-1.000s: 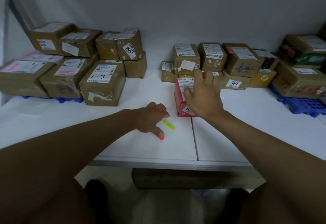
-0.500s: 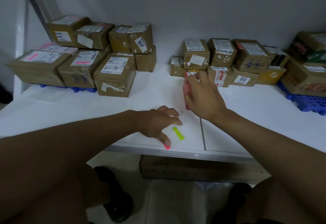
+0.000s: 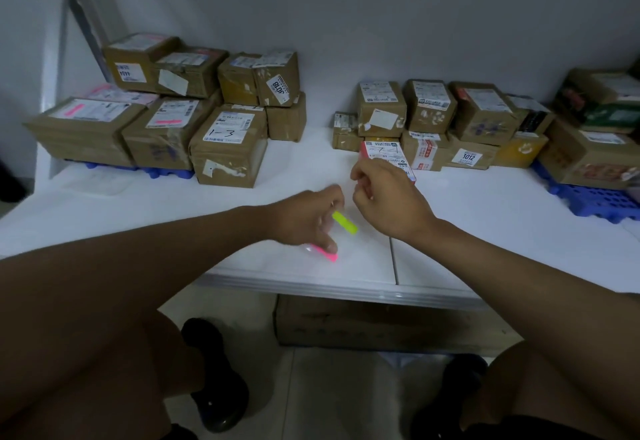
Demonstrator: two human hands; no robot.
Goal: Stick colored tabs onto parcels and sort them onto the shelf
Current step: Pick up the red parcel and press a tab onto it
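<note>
A small red label-topped parcel (image 3: 384, 155) is gripped by the right hand (image 3: 388, 202); a pink tab strip (image 3: 327, 254) is pressed onto the white worktop (image 3: 485, 231) by the left hand's (image 3: 308, 219) fingers (image 3: 329, 244), beside a yellow tab strip (image 3: 345, 222).

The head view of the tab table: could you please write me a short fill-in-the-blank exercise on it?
1. The left hand presses a tab of ____ colour onto the table.
2. Beside that hand lies a second tab, coloured ____.
3. The brown box nearest the left hand bears the handwritten mark ____.
4. The small parcel behind the right hand has ____ sides.

Missing words: pink; yellow-green; 1-3; red
</note>
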